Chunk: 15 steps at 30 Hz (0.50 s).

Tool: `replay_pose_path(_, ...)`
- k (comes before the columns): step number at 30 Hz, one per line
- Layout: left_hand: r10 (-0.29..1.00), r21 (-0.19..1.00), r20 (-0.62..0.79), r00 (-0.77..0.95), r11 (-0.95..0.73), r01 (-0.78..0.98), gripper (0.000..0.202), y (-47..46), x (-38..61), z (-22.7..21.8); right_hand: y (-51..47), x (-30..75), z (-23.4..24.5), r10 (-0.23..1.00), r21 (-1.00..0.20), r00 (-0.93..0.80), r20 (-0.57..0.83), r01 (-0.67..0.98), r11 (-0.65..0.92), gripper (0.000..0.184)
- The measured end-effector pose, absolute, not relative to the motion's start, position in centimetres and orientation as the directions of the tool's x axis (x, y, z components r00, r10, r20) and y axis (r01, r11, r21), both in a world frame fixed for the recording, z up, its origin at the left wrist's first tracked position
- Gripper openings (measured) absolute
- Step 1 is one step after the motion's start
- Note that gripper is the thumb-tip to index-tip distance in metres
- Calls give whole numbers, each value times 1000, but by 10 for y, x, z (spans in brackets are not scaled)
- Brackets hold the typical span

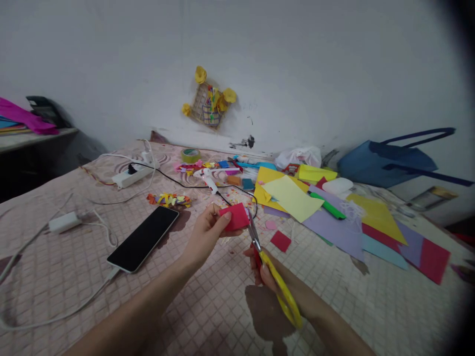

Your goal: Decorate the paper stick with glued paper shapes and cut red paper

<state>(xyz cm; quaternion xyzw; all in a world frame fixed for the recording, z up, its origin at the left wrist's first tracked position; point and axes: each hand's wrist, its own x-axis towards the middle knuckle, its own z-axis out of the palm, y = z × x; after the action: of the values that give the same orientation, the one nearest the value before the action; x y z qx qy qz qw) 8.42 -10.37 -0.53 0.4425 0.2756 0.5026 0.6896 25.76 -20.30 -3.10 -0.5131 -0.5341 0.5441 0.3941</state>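
Between the thumb and fingers of my left hand (208, 230) is a small red paper square (236, 217). My right hand (270, 272) grips a pair of scissors (281, 287) with yellow and red handles. The metal blades point up and away, at the right edge of the held paper; whether they are parted is hard to make out. Another red paper square (281, 241) lies on the cloth just right of the blades. A pink paper scrap (270, 225) sits a little beyond it.
A phone (144, 239) on a charging cable lies left. Behind are a glue gun (208, 180) with a black cord, a power strip (135, 174), green tape (190, 155) and cut paper pieces (168, 200). Rightward lie coloured sheets (330, 227), a green marker (328, 205) and a blue bag (386, 160).
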Motion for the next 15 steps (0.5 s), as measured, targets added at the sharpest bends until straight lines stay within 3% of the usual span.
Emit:
replay_pose_path(4, 936, 890, 63, 347, 105, -444, 26, -103, 84, -6, -202, 260, -26, 957, -977, -238, -169, 170, -131, 41)
replay_pose_path(15, 937, 880, 63, 343, 110, -462, 26, -102, 85, -8, -203, 258, -35, 977, -971, -145, -154, 207, -122, 38)
